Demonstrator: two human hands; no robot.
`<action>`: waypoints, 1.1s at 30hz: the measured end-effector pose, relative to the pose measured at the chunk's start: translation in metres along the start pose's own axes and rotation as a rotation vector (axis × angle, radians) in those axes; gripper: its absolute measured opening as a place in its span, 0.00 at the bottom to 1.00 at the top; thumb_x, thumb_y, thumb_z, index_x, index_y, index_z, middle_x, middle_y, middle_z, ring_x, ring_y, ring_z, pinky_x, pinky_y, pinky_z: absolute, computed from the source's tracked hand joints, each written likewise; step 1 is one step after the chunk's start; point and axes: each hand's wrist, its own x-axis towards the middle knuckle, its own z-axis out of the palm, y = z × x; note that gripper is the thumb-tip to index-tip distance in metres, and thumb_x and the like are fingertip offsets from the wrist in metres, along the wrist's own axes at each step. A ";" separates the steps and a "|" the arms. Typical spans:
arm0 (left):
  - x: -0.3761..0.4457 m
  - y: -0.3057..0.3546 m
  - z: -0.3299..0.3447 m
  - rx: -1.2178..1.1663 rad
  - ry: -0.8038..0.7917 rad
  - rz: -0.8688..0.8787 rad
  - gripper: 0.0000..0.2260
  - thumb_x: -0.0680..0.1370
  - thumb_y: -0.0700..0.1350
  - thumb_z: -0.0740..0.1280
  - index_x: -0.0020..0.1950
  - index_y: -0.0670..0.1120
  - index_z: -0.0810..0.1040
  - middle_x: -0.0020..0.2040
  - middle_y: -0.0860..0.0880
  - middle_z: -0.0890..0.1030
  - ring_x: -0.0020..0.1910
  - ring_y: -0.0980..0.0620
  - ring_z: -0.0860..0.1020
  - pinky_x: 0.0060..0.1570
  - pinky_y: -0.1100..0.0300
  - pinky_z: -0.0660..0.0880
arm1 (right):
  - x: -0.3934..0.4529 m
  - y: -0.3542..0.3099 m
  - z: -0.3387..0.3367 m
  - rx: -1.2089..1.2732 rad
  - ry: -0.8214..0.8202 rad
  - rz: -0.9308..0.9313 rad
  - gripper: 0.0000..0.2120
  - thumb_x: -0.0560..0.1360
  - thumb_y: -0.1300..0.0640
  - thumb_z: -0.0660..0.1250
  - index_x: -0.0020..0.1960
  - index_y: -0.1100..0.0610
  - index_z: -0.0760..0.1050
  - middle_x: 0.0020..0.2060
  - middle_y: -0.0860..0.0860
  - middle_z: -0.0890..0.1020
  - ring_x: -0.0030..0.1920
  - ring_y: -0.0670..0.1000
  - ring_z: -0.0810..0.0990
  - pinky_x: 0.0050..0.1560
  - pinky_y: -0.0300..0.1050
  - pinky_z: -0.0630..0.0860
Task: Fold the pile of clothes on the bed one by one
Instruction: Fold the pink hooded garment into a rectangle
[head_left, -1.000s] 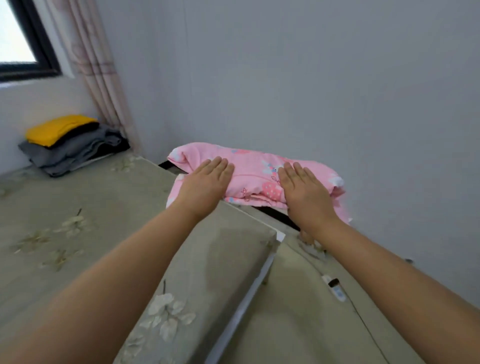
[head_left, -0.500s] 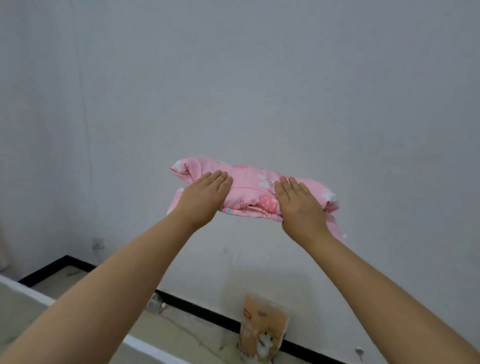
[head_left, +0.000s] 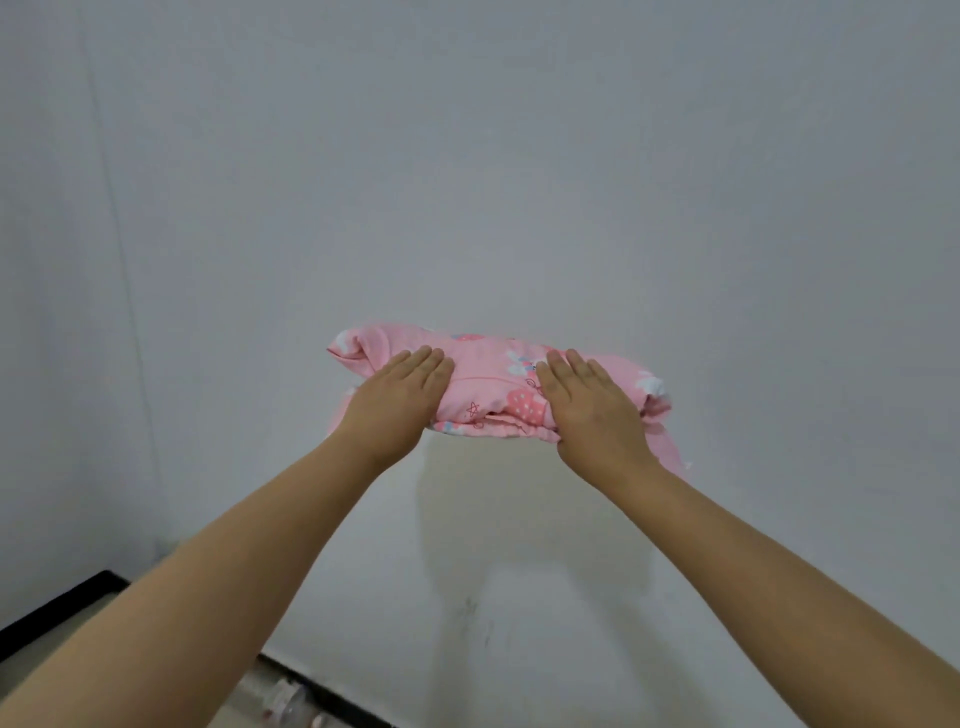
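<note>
The folded pink printed cotton garment (head_left: 491, 387) is held up in the air in front of a plain grey painted wall (head_left: 467, 156), with no bed or other support visible beneath it. The left hand (head_left: 397, 402) lies across the top of the bundle near its left end, fingers straight and close together; the right hand (head_left: 589, 402) does the same near the right end. Whether thumbs grip from underneath cannot be told, as the undersides are hidden.

Risks noted:
- A loose pink flap hangs down past the right wrist; it could drag the layers apart and undo the fold.
- The middle span sags unsupported between the hands, so the bundle may slump open.
- With the landing place out of sight, the garment may be set down crooked or miss an edge
</note>
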 end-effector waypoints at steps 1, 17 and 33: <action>0.002 -0.014 0.014 0.033 0.014 -0.006 0.28 0.58 0.21 0.68 0.58 0.29 0.74 0.56 0.30 0.76 0.54 0.31 0.76 0.54 0.40 0.72 | 0.012 -0.003 0.026 0.030 0.010 -0.023 0.35 0.41 0.70 0.79 0.48 0.70 0.79 0.46 0.66 0.82 0.45 0.65 0.82 0.39 0.60 0.78; -0.100 -0.238 0.099 0.646 -0.422 -0.463 0.32 0.40 0.31 0.79 0.44 0.32 0.81 0.43 0.36 0.83 0.40 0.39 0.82 0.32 0.45 0.78 | 0.194 -0.229 0.307 0.696 0.180 -0.431 0.30 0.44 0.66 0.78 0.47 0.67 0.81 0.45 0.62 0.83 0.46 0.60 0.83 0.42 0.54 0.80; -0.276 -0.485 0.029 0.862 -0.691 -0.902 0.28 0.41 0.35 0.80 0.40 0.35 0.83 0.40 0.41 0.84 0.38 0.45 0.83 0.30 0.53 0.79 | 0.372 -0.595 0.334 1.083 0.244 -0.768 0.32 0.40 0.67 0.80 0.45 0.66 0.82 0.42 0.60 0.84 0.43 0.57 0.84 0.41 0.51 0.80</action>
